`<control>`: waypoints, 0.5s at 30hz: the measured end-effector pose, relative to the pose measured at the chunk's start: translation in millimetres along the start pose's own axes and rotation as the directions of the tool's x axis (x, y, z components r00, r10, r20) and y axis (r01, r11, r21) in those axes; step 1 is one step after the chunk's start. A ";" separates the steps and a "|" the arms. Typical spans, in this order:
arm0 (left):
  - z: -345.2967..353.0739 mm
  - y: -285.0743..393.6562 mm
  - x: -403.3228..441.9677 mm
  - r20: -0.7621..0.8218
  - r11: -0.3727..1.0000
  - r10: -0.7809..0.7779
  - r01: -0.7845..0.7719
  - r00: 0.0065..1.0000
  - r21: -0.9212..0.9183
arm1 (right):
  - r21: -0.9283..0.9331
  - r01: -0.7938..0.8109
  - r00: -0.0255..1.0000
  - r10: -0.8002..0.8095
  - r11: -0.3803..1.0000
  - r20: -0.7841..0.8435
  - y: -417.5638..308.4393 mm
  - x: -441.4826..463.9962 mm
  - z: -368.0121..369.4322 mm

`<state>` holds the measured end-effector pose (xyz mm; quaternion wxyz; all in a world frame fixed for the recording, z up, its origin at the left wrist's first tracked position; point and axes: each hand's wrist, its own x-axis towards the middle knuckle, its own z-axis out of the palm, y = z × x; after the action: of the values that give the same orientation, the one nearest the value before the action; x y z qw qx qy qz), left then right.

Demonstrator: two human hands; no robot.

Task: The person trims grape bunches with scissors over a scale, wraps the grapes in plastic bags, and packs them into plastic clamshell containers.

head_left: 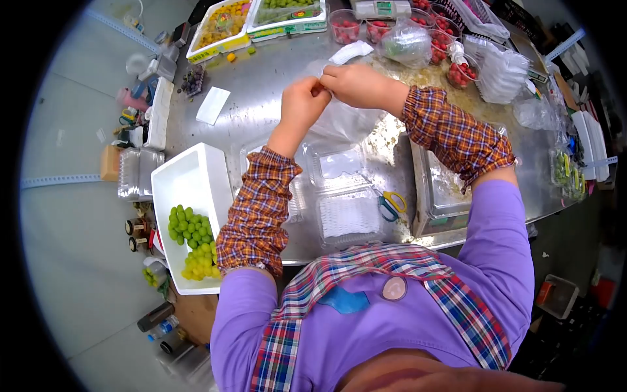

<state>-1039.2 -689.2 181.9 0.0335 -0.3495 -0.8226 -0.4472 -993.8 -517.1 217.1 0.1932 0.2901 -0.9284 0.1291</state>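
Note:
Over the metal table, my left hand [302, 106] and my right hand [360, 86] meet with fingertips pinched together. Both are closed on the top of a thin clear plastic bag [346, 123], which hangs below them; the exact grip is hidden by the fingers. Nearer to me lies an open clear plastic clamshell box [318, 171] with white netted padding [348, 214] in it. Scissors [392, 204] with yellow and teal handles rest at its right side. Beyond my fingers is a crumpled white piece [351, 52].
On the left, a white foam box [194, 160] holds green grapes [191, 225]. Crates of yellow fruit [225, 26] and green grapes [284, 12] stand at the back. Cups of red fruit [461, 75] and stacked clear lids [501, 72] are back right, a clear-topped container [447, 189] nearer.

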 end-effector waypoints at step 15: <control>2.6 -8.2 6.0 0.430 -0.009 -0.471 0.483 0.770 -0.876 | 0.874 -0.486 0.654 0.674 0.025 0.344 -1.4 14.1 29.0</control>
<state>-1048.0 -686.9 176.8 -0.3502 0.0096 -0.4182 -0.8381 -1011.8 -535.2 197.5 -0.0025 -0.0735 -0.6891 0.7209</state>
